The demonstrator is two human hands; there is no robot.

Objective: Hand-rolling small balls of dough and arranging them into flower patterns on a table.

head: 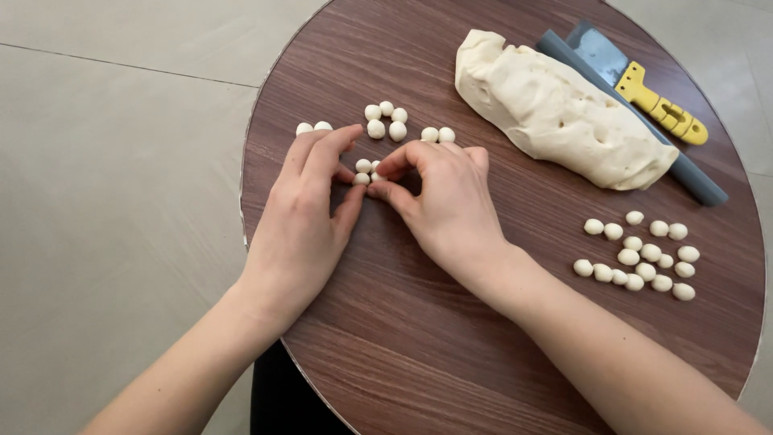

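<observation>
Left hand (302,213) and right hand (439,201) pinch small pale dough balls (364,171), fingers seemingly closed on them; squeezing too hard could flatten them

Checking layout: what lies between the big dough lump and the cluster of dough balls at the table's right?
Head view: bare wood tabletop separates the dough lump from the right-hand balls.

One head-worn camera looks steeply down (fairly close) at the round table (451,338)
</observation>
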